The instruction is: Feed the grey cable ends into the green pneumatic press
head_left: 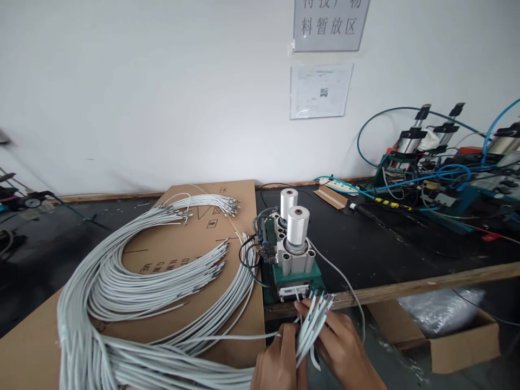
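A bundle of white cables (312, 327) with coloured wire ends stands up between my two hands at the table's front edge. My left hand (278, 357) is closed around the lower part of the bundle. My right hand (339, 341) lies against its right side, with thumb and finger pinching a single white cable near the front slot of a small pneumatic machine (296, 265). The tip of that cable points at the slot; whether it is inside I cannot tell. Two knurled silver cylinders top the machine. Leftward, the long white cables (174, 363) run onto the cardboard.
Coiled white cables (77, 303) lie on a cardboard sheet (162, 254) at left. More machines with blue hoses (410, 143) stand at the right back of the black table (377, 244). Below the wooden edge is an open carton (467, 346) holding clear plastic.
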Action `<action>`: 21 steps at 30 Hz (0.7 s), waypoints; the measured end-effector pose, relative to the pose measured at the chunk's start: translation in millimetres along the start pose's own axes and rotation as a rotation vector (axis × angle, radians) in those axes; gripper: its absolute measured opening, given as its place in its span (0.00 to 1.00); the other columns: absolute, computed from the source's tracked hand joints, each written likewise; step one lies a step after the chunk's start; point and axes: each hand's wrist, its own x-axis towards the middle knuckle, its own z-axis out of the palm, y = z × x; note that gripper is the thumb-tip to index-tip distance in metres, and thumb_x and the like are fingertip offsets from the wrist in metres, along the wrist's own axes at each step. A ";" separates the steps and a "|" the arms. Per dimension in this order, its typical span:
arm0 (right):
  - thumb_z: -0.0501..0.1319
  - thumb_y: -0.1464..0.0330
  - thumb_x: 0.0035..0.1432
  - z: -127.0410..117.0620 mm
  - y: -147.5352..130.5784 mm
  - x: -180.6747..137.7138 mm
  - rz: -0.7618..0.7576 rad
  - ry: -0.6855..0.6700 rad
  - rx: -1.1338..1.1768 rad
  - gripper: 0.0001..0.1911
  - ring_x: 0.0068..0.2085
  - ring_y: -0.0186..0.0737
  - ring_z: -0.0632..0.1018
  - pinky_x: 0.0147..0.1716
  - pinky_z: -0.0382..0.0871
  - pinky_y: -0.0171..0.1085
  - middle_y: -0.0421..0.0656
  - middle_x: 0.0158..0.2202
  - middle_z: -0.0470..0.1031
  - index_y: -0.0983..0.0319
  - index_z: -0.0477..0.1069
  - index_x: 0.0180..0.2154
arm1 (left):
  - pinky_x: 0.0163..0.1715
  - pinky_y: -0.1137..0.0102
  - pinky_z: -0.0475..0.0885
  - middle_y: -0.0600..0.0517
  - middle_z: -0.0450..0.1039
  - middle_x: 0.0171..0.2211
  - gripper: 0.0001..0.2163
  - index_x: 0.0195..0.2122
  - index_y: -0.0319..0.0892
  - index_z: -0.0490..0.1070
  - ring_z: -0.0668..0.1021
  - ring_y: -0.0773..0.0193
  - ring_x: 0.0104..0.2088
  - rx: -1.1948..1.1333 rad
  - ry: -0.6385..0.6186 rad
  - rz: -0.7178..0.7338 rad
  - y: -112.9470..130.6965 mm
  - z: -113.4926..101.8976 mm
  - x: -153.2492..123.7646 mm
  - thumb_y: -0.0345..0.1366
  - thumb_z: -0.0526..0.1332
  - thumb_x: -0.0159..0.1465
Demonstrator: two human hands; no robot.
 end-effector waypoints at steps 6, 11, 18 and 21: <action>0.50 0.80 0.67 5.7 0.4 -5.1 0.019 0.016 0.015 0.31 0.44 0.44 0.85 0.42 0.79 0.38 0.50 0.51 0.82 0.58 0.60 0.68 | 0.27 0.66 0.79 0.48 0.82 0.31 0.16 0.46 0.43 0.69 0.86 0.50 0.29 -0.019 -0.006 -0.011 1.9 0.5 -1.7 0.22 0.54 0.60; 0.51 0.79 0.67 3.6 4.9 -3.4 -0.036 -0.005 0.008 0.29 0.43 0.44 0.86 0.40 0.80 0.37 0.51 0.49 0.83 0.61 0.63 0.67 | 0.27 0.69 0.78 0.48 0.81 0.32 0.15 0.47 0.44 0.69 0.86 0.54 0.29 -0.012 0.013 0.003 0.7 1.0 -3.0 0.23 0.56 0.60; 0.50 0.81 0.66 -3.7 -0.6 8.8 -0.052 0.040 0.028 0.31 0.41 0.44 0.86 0.38 0.80 0.37 0.51 0.46 0.84 0.61 0.60 0.68 | 0.25 0.66 0.77 0.48 0.81 0.30 0.13 0.45 0.44 0.69 0.85 0.50 0.28 0.008 -0.016 -0.022 -0.1 3.7 -2.7 0.24 0.55 0.60; 0.51 0.78 0.68 -6.5 -4.7 6.1 -0.065 0.070 0.037 0.29 0.43 0.44 0.86 0.40 0.80 0.37 0.51 0.46 0.84 0.61 0.59 0.69 | 0.25 0.67 0.77 0.48 0.82 0.31 0.16 0.46 0.43 0.69 0.85 0.50 0.28 0.010 -0.032 -0.008 -0.8 3.6 -5.6 0.23 0.56 0.58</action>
